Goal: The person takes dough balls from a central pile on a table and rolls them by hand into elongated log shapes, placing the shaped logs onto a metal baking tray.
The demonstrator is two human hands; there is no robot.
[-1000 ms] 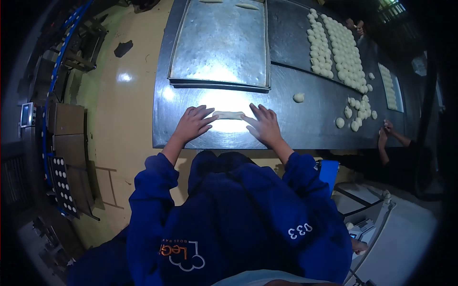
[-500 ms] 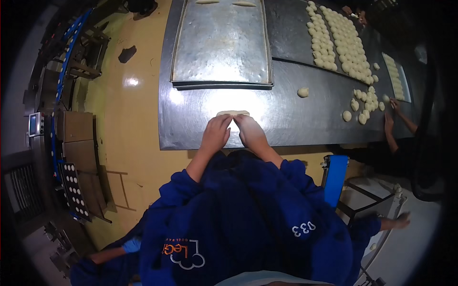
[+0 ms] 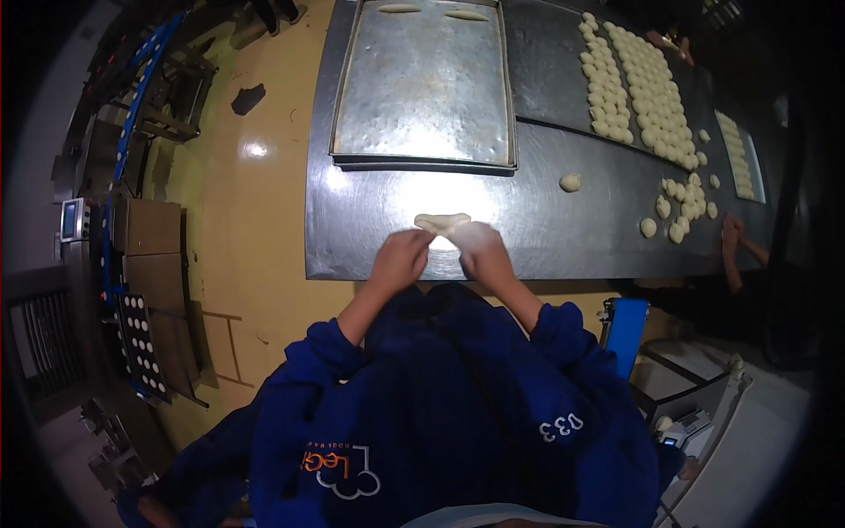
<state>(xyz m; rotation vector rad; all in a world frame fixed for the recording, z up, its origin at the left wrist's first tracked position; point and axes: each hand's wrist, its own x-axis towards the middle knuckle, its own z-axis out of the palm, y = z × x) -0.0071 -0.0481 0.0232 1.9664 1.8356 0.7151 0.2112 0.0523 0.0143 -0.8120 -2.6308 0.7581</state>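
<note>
We hold dough [image 3: 443, 220] on our side of the tray [image 3: 422, 160], a strip of table [image 3: 370, 198] between them.
Left of the tray runs the table's edge; before it, our left hand [image 3: 402, 260] pinches the dough's near edge; our right hand [image 3: 484, 252] curls there, blurred, so we cannot tell whether it pinches; a ball [image 3: 570, 182] lies beyond the tray's right corner.

Left hand [image 3: 402, 258] and right hand [image 3: 484, 253] are in close together, fingers curled at the near edge of a pale piece of dough [image 3: 443, 220] on the steel tabletop [image 3: 563, 242] (the right one's blurred, its grip hard to read)! Beyond them lies the big metal tray [image 3: 422, 97], two slim dough strips [image 3: 399, 9] at its far end, while over to the right a lone dough ball [image 3: 570, 182] sits apart from the loose cluster [image 3: 687, 198]!
</note>
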